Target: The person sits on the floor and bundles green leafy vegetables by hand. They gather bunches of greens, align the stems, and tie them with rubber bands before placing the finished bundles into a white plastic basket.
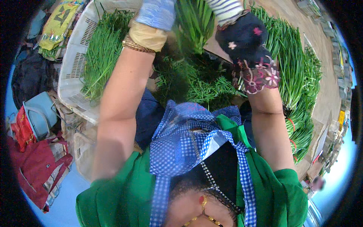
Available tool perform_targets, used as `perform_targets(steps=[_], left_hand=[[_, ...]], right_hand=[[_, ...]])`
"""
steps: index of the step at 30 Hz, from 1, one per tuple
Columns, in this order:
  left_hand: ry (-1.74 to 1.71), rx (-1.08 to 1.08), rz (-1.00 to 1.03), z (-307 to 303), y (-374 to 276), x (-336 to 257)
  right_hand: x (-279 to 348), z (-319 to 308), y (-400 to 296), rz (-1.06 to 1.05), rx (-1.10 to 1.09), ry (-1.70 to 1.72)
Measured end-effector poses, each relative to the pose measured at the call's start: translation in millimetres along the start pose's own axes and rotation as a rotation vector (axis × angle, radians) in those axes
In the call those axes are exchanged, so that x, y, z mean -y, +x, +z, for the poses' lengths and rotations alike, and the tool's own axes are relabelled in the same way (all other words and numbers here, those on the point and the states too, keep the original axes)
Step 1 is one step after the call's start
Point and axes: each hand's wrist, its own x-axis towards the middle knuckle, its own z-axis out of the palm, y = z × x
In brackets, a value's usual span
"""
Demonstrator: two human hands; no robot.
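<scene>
My left hand (156, 12), in a blue knit glove with a yellow cuff, reaches to the top edge, where its fingers are cut off. A striped glove covers my right hand (225, 10), also cut off at the top, below it a black embroidered sleeve cover (249, 48). Between the two hands stands a bunch of broad green leaves (195, 25), like garlic chives. Whether either hand grips it cannot be seen. Loose green trimmings (204, 88) lie in a heap below it, before my blue checked apron (178, 142).
A white plastic crate (71, 65) at left holds long green leaves (102, 56). More leafy bunches (286, 62) lie at right, some tied with red bands (292, 124). A light blue bucket (42, 110) and a dark red bag (37, 167) are at far left.
</scene>
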Motion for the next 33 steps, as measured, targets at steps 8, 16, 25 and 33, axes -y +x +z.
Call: perform_targets(steps=[8, 16, 25, 33], left_hand=[[0.41, 0.277, 0.335, 44, 5, -70], [0.493, 0.311, 0.113, 61, 23, -64], [0.188, -0.019, -0.034, 41, 59, -34], [-0.134, -0.351, 0.05, -75, 13, -75]], right_hand=[[9, -60, 20, -0.153, -0.169, -0.506], [-12, -73, 59, -0.17, -0.227, -0.823], [-36, -64, 57, -0.296, -0.326, -0.768], [-130, -109, -69, 0.109, -0.578, -0.281]])
